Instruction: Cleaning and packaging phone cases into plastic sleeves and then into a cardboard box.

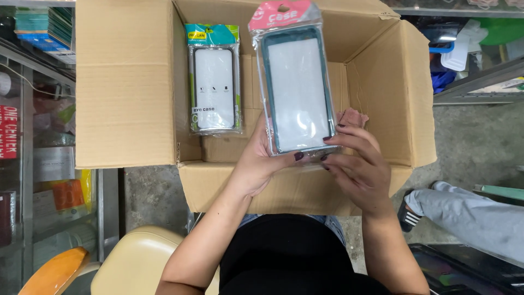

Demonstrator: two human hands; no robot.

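From the head camera, nearest me are my forearms above a black top. My left hand (262, 164) grasps the lower edge of a teal-rimmed phone case (297, 87), flat and rectangular in a glossy, crinkled clear sleeve with a pink header. My right hand (357, 164) pinches its lower right corner. The case stands upright above both hands, over an open corrugated cardboard box (128, 93). A second packaged case (214, 79), green-topped, leans inside the box, left of the first.
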